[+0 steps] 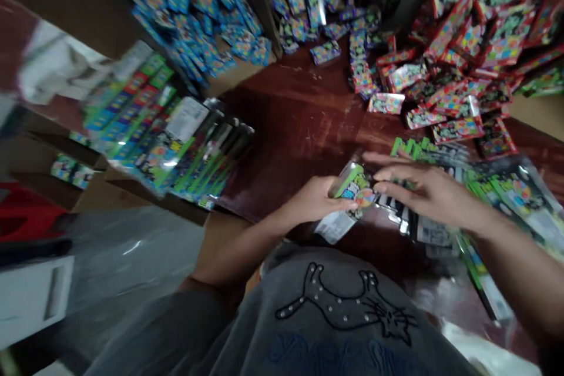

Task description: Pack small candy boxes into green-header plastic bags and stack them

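Note:
My left hand (319,198) is closed around a clear plastic package with a green and black printed card (352,182), held tilted just above the table edge in front of my body. Beside its right end, my right hand (414,185) has its fingers stretched toward the package, blurred by motion; whether they touch it I cannot tell. Beneath and behind the right hand lie several similar clear packages (434,232), partly hidden by the hand and forearm.
Blue packets (189,12) are heaped at the back left, purple packets (326,53) at the back middle and red packets (458,100) at the back right. A row of filled packages (171,147) leans at the table's left side. More clear packages (524,194) lie at right.

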